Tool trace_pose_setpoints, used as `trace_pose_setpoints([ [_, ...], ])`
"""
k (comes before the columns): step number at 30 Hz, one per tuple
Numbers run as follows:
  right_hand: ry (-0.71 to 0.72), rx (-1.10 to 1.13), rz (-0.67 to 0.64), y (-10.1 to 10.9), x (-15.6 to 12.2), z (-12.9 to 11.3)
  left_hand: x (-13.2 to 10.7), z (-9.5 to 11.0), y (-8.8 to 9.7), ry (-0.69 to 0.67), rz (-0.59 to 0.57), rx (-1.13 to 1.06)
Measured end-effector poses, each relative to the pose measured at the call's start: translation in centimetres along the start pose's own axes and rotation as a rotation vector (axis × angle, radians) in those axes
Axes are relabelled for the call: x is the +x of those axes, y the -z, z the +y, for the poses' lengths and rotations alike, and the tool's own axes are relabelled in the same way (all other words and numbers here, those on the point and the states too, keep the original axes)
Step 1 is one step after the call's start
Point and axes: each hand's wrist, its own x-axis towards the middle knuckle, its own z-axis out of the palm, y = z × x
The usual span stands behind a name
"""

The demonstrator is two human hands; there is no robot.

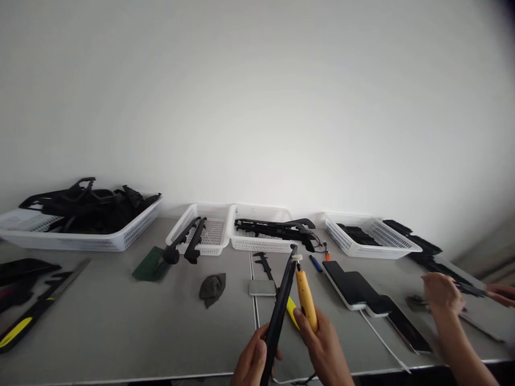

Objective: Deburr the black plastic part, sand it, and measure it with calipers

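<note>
My left hand [252, 356] is closed around the lower part of a long black plastic strip [280, 308], which stands tilted upward. In my right hand [328, 351] is a yellow-handled tool [306, 297] with a small round whitish tip. That tip is close against the strip's upper end; whether they touch I cannot tell. Behind the strip, partly hidden, lies a tool with a yellow grip [292, 311]. A black caliper [263, 264] and a small grey block [261, 288] rest on the table just left of the strip.
White baskets [120, 244] with black plastic parts line the wall. A crumpled dark cloth [212, 288], a green piece [148, 264] and a yellow-and-black knife [24, 324] lie left. Phones [364, 289] lie right, near another person's hand [442, 292].
</note>
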Motion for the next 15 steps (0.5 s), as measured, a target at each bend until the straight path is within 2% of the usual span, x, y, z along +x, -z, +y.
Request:
trace_pose_setpoints([
  [7,-0.041,-0.07,-0.049,-0.4,-0.1,0.3,0.0,0.0,0.1,-0.01,0.025,-0.015],
  [11,-0.047,-0.084,-0.089,-0.7,-0.5,0.1,-0.3,0.7,-0.1,0.012,0.065,-0.011],
  [15,0.008,-0.123,-0.103,-0.9,-0.9,0.9,-0.4,1.8,-0.1,0.017,0.099,-0.008],
])
